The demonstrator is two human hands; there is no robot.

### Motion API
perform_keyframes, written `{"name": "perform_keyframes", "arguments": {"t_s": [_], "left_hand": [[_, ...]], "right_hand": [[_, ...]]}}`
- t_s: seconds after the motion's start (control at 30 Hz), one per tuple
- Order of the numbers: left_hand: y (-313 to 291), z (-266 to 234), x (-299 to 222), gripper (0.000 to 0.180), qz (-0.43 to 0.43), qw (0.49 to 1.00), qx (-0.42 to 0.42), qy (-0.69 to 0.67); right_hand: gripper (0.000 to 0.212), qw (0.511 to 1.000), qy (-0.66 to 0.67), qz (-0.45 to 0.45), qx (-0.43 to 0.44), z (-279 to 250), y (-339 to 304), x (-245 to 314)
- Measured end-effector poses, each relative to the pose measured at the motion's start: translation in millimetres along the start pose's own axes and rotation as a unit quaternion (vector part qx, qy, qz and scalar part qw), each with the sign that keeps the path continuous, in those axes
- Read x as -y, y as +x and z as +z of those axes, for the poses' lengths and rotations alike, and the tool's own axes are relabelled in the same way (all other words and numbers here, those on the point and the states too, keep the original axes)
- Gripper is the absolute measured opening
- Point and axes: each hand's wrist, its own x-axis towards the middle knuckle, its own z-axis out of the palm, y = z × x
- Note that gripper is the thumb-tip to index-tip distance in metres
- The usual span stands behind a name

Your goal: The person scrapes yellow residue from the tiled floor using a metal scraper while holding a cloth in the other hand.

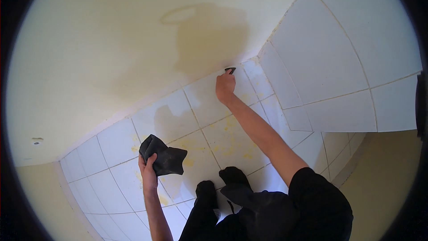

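From the head view, your right hand (225, 87) is stretched far out ahead of you, arm nearly straight, up at the line where the white tiled floor (209, 120) meets the cream wall (102, 49). Its grip is pinched on a small dark scraper (230, 69), fingers closed round the lower part so only the top end shows above your fingertips. That visible end looks short and flat, and its long axis seems to run along the seam, tilting up to the right; it is too small to say more about its shape. The scraper sits right at the foot of the wall, touching or just off the edge of the tile.

Your left hand (148, 169) is lower and to your left, well apart from the right. Its grip is closed on a black cloth (164, 157), bunched in your fingers, with loose corners sticking out to the right and upward. The cloth hangs over the floor tiles.

The tiles between your hands carry yellowish stains (232, 145), heaviest in the middle ones. A darker damp-looking patch and your shadow lie on the wall above the scraper. On the right, a wall of larger white tiles (330, 58) meets the floor at the corner. Your black-clad knees (223, 183) rest on the floor below.
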Motion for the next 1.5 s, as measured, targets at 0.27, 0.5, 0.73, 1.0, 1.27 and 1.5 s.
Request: {"name": "perform_keyframes", "arguments": {"t_s": [0.27, 0.5, 0.73, 1.0, 1.27, 1.5], "left_hand": [[-3, 3, -5, 0.046, 0.0, 1.0, -0.005, -0.001], [-6, -8, -1, 0.047, -0.009, 1.0, -0.014, -0.006], [-1, -5, -2, 0.047, -0.014, 1.0, 0.002, -0.007], [-5, 3, -10, 0.044, -0.019, 1.0, 0.008, -0.011], [-15, -6, -12, 0.042, -0.012, 1.0, -0.004, -0.009], [-14, -15, -10, 0.044, -0.002, 1.0, -0.013, -0.002]], "right_hand": [[0.025, 0.995, -0.061, -0.031, 0.068, 0, 0, 11], [0.028, 1.0, -0.003, 0.02, 0.001, 0, 3, -13], [0.034, 0.997, -0.071, -0.02, 0.001, 7, 1, -14], [0.03, 0.999, 0.038, -0.027, -0.024, 3, -2, -7], [0.033, 0.996, 0.071, 0.045, 0.023, 2, 13, -19], [0.03, 0.997, 0.01, -0.062, -0.049, 12, -5, -22]]}}
